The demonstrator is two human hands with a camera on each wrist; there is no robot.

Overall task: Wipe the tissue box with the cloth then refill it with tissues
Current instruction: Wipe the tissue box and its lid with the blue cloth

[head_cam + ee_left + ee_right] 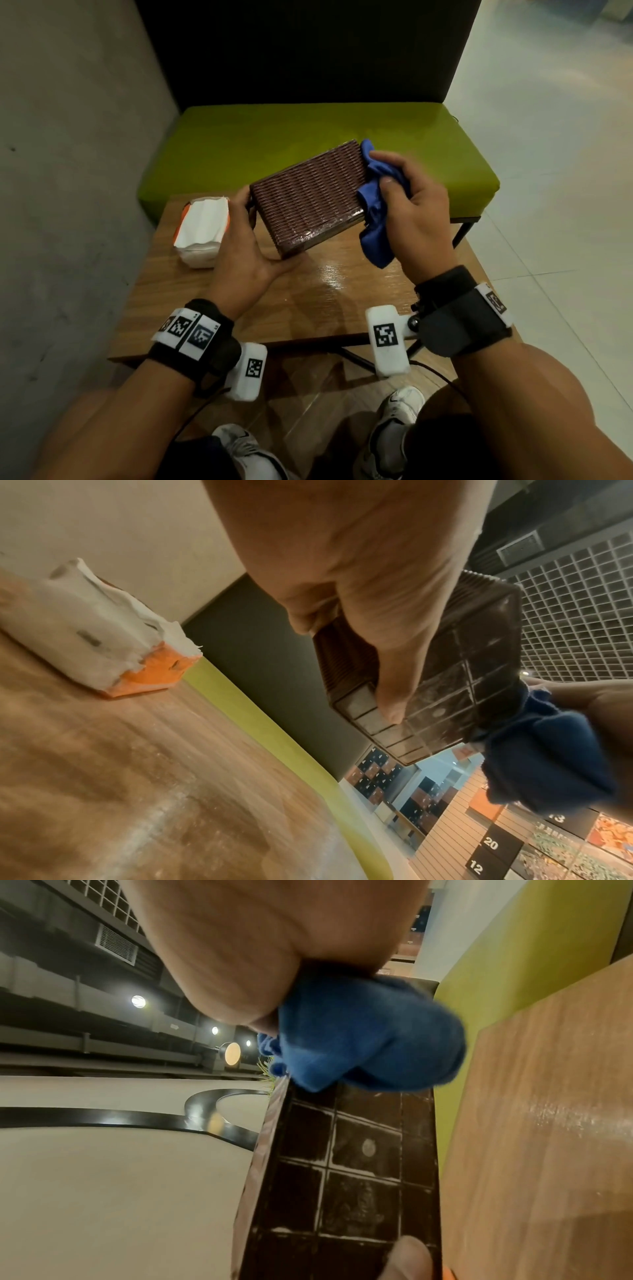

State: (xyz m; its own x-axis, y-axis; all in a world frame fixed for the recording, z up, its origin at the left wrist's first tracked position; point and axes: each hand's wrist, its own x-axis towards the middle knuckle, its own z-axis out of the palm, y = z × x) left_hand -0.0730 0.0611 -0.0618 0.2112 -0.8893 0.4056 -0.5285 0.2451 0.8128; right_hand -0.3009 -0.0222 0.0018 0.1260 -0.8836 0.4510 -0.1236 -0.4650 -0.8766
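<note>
My left hand [245, 240] grips the left end of a brown ribbed tissue box [308, 192], lifted and tilted above the wooden table [325, 291]. The box's gridded underside [462, 685] faces the left wrist view, with my thumb [390, 696] across it. My right hand [407, 212] holds a bunched blue cloth [373, 219] against the box's right end. In the right wrist view the cloth [369, 1034] presses on the dusty grid face of the box [352, 1164]. A white and orange pack of tissues [202, 233] lies on the table to the left, torn open on top [103, 631].
A green bench seat [308, 144] with a dark backrest stands right behind the small table. A grey wall [68, 137] runs along the left. Pale tiled floor [548, 137] lies to the right. My shoes [397, 411] are under the table's near edge.
</note>
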